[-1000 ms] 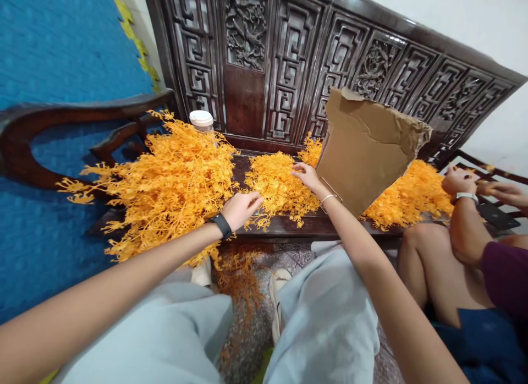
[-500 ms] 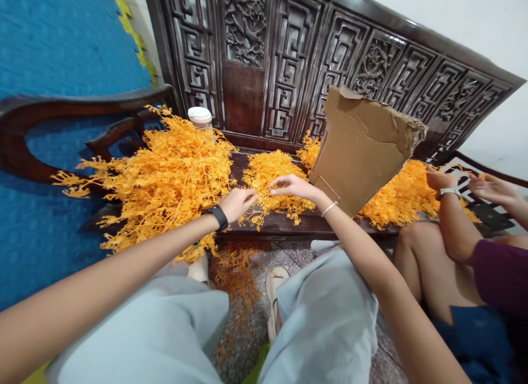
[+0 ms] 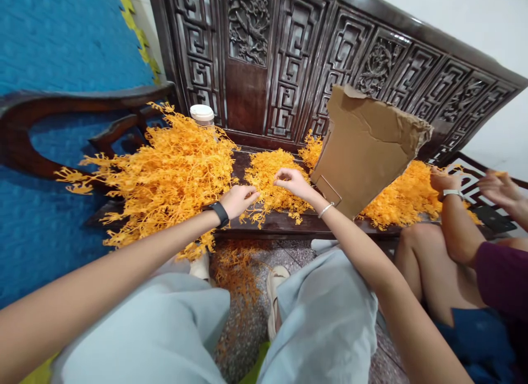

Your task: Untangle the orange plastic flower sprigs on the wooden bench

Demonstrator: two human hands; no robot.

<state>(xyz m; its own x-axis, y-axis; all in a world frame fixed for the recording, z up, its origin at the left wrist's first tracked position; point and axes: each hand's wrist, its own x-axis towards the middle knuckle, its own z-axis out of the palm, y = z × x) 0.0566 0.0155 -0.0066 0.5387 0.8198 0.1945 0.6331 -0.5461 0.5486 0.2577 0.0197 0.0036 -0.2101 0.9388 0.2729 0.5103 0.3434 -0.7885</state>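
My left hand (image 3: 239, 201), with a black band at the wrist, is closed in a pinch at the front of the bench, beside the big heap of orange branching plastic pieces (image 3: 181, 175). Whatever lies between its fingertips is too small to make out against the orange. My right hand (image 3: 293, 184), wearing a bracelet, is held with thumb and fingers curled together over a smaller orange pile (image 3: 270, 172). Its fingertips hide anything they grip. A short gap separates the two hands.
A bent cardboard sheet (image 3: 367, 147) stands on the dark carved bench (image 3: 247, 103), with another orange pile (image 3: 402, 199) to its right. Behind the big heap is a white-lidded cup (image 3: 202, 114). At right, a co-worker's hands (image 3: 447, 179) hold orange pieces. Orange bits (image 3: 237, 271) litter the floor.
My right hand has risen slightly and its fingers have curled in more, widening the gap from my left hand. The left hand stays nearly in place.
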